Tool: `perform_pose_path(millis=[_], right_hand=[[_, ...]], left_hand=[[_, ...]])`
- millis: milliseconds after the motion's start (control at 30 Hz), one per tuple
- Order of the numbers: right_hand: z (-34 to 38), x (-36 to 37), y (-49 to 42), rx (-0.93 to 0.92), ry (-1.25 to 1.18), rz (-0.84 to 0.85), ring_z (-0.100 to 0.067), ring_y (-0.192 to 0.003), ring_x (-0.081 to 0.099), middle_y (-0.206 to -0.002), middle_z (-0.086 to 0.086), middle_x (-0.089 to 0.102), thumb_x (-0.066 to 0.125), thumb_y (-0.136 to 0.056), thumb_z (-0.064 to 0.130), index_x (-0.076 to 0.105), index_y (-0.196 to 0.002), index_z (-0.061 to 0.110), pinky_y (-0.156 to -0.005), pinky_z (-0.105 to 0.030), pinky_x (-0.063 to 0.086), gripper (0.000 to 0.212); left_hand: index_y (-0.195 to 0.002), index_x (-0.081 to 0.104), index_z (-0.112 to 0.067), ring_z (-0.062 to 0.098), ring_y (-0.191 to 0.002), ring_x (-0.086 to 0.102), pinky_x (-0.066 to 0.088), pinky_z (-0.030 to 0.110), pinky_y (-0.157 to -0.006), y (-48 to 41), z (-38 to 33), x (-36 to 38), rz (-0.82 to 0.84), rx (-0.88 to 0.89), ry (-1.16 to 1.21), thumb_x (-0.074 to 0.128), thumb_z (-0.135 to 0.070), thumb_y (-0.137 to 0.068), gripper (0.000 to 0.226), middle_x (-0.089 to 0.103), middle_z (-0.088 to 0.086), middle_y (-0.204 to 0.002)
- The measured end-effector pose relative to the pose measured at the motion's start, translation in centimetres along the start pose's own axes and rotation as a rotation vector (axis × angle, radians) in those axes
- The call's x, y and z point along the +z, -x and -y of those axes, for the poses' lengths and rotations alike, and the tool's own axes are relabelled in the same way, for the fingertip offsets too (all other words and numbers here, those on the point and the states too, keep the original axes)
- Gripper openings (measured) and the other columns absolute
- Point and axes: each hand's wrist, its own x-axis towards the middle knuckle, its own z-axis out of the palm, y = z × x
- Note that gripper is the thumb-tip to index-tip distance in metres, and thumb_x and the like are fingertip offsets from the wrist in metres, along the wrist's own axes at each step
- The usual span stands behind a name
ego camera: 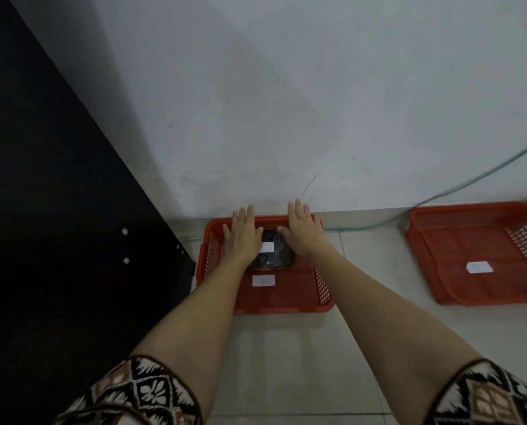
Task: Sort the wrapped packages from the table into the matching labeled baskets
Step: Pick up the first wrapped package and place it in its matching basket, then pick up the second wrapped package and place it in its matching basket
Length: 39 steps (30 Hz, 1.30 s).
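Setting a dark wrapped package (273, 250) into the nearer red basket (314, 289)

Both hands flat and spread, left hand (243, 236) at 9 o'clock of the package, right hand (303, 233) at 3 o'clock, fingers loose with thumbs touching its top edge, gripping nothing firmly. Best eased straight back so the glossy, crinkled film wrap stays put with its white label (267, 247) facing up, checked against the basket label (263, 280) at 6 o'clock. Rigid mesh plastic walls, rounded corners; second red basket (470, 228) at 3 o'clock, well apart, on pale glossy floor tiles (286, 363)
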Motion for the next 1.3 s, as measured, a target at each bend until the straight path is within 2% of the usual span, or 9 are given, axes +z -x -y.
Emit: perform_pose_path(millis=[267,600,767,1000,1300], right_hand=[[5.1,-16.1,7.4,0.012,0.065,-0.034,-0.030,-0.151,-0.005,-0.164,-0.013,-0.008,0.031,-0.101,0.042,-0.005,-0.154,0.007,-0.121,-0.048,0.009,0.072],[14.9,-42.2,18.8,-0.024,0.012,-0.060,-0.027,-0.151,-0.010,-0.163,-0.009,-0.014,0.030,-0.101,0.046,-0.008,-0.154,0.011,-0.122,-0.048,0.004,0.074],[21.9,-51.9,24.9,-0.096,0.001,-0.084,-0.026,-0.151,-0.010,-0.163,-0.008,-0.014,0.031,-0.101,0.044,-0.008,-0.154,0.012,-0.122,-0.048,0.003,0.074],[31.1,-58.0,30.8,-0.171,0.019,-0.095,-0.025,-0.151,-0.011,-0.163,-0.008,-0.015,0.032,-0.101,0.042,-0.010,-0.154,0.012,-0.123,-0.047,0.002,0.073],[44.2,-55.2,36.8,-0.230,-0.004,-0.153,-0.026,-0.151,-0.008,-0.164,-0.007,-0.010,0.035,-0.101,0.042,-0.006,-0.155,0.012,-0.121,-0.048,0.005,0.074]], left_hand=[[-0.157,-0.003,-0.010,0.027,-0.154,-0.007,0.001,0.045,-0.123,6.6,-8.3,-15.0,-0.016,0.034,-0.127,0.031,-0.028,-0.104,0.065,-0.007,0.011,-0.166],[-0.156,-0.004,-0.007,0.030,-0.154,-0.005,0.007,0.047,-0.124,17.7,-18.7,-41.2,-0.120,0.060,-0.142,0.033,-0.034,-0.103,0.070,-0.004,0.013,-0.166],[-0.156,-0.003,-0.006,0.030,-0.154,-0.005,0.006,0.047,-0.124,24.0,-20.7,-52.8,-0.187,0.037,-0.143,0.035,-0.034,-0.103,0.071,-0.002,0.013,-0.166],[-0.156,-0.006,-0.009,0.030,-0.154,-0.007,0.006,0.050,-0.123,30.9,-17.4,-64.7,-0.274,-0.035,-0.182,0.034,-0.036,-0.103,0.072,-0.006,0.010,-0.166],[-0.157,-0.004,-0.008,0.030,-0.154,-0.007,0.009,0.051,-0.124,41.0,-6.2,-72.5,-0.307,-0.084,-0.200,0.035,-0.036,-0.103,0.072,-0.005,0.010,-0.166]])
